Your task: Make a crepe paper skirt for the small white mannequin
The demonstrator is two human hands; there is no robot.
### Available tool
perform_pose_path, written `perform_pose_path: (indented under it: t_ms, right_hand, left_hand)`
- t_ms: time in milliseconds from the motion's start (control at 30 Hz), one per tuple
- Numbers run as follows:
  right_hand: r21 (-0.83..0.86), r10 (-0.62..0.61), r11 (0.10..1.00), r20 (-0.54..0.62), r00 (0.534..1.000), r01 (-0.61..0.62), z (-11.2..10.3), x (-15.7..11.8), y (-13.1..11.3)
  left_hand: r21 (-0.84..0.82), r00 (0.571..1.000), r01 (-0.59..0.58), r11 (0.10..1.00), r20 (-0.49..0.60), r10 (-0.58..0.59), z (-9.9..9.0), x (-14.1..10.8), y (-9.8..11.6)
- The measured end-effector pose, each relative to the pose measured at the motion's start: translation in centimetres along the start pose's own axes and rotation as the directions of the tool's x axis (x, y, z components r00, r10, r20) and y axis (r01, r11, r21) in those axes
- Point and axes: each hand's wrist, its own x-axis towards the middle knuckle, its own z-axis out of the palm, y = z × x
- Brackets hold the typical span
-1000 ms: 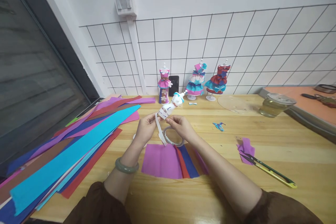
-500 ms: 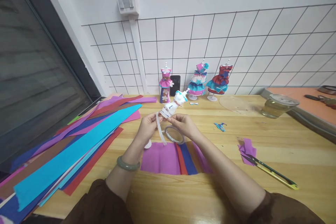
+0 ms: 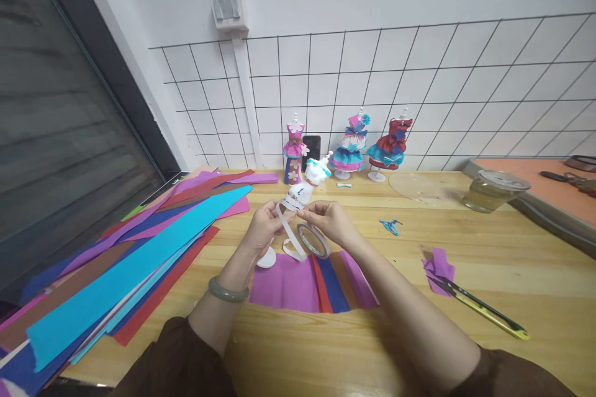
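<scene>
A small white dress-form mannequin [image 3: 305, 185] tilts to the upper right between my hands, with scraps of blue paper at its top and strips around its body. My left hand [image 3: 266, 223] is closed around its lower end; the round white base [image 3: 267, 258] shows below that hand. My right hand [image 3: 329, 218] pinches at the mannequin's lower right edge, with tape at the fingers. A loose strip of white tape [image 3: 289, 232] loops down from there to a tape roll [image 3: 313, 240] hanging under my right hand. Purple, red, blue and brown paper [image 3: 284, 285] lies beneath.
Long coloured paper strips [image 3: 139, 254] cover the left side. Scissors [image 3: 484, 310] and purple scraps [image 3: 440, 267] lie right. Three dressed mannequins, one in red [image 3: 395, 139], and a phone [image 3: 311, 150] stand at the wall. A lidded cup [image 3: 496, 191] sits beside an orange mat [image 3: 559, 189].
The mannequin has shifted slightly down and left. The tape strip now forms a larger loop, the roll hangs a little lower, and more of the white base shows.
</scene>
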Motion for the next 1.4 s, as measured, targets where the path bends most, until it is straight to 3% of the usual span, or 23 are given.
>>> perform_pose_path:
  t_ms: [167, 433, 633, 967, 1400]
  right_hand:
    - [0.03, 0.013, 0.999, 0.003, 1.0, -0.013, 0.5, -0.3, -0.6]
    - [0.018, -0.013, 1.0, 0.073, 0.997, 0.011, 0.0, -0.6, -1.6]
    - [0.023, -0.086, 0.996, 0.05, 0.995, 0.085, 0.0, -0.8, -1.7]
    - [-0.227, -0.237, 0.941, 0.082, 0.968, 0.25, -0.5, -1.2, -2.4]
    - [-0.294, -0.183, 0.94, -0.01, 0.983, 0.172, 0.1, -1.0, -1.8]
  left_hand:
    - [-0.008, 0.997, -0.065, 0.998, -0.042, 0.064, 0.2, 0.0, 0.1]
    - [-0.1, 0.997, 0.012, 0.995, 0.073, -0.004, 0.1, -0.6, 1.5]
    - [-0.117, 0.996, 0.053, 0.992, 0.076, -0.044, -0.1, -0.4, 1.1]
    - [-0.21, 0.979, 0.147, 0.966, 0.17, -0.112, -0.2, -0.5, 1.0]
    - [-0.166, 0.995, 0.077, 0.983, 0.077, -0.065, 1.0, -0.5, 0.9]
